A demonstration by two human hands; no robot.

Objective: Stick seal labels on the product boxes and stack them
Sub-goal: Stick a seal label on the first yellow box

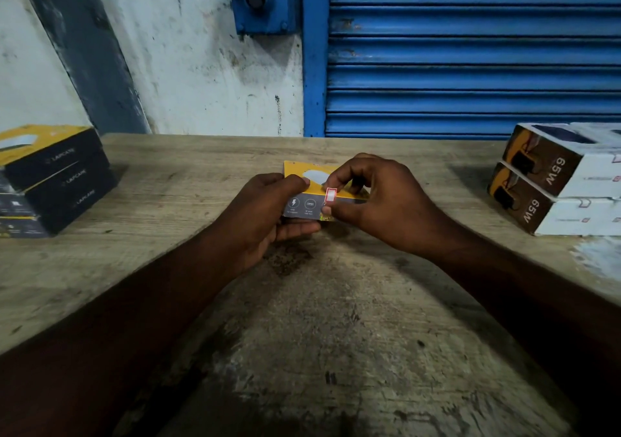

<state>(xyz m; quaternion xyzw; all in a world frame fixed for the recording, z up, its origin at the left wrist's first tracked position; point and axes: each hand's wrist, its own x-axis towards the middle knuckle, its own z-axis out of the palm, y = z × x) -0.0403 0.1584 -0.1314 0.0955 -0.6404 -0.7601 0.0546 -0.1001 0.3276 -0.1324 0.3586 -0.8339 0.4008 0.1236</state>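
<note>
A yellow and grey product box (311, 194) is held above the middle of the wooden table (188, 174). My left hand (268, 214) grips its left end, thumb on top and fingers underneath. My right hand (379, 201) pinches a small white seal label with a red border (330, 196) between thumb and forefinger, laying it over the box's near edge. The box's right end is hidden behind my right hand.
A stack of three black and yellow boxes (57, 177) stands at the table's left edge. Two white and brown "65W" boxes (557, 181) are stacked at the right edge. A blue roller shutter (470, 53) and a stained white wall rise behind the table.
</note>
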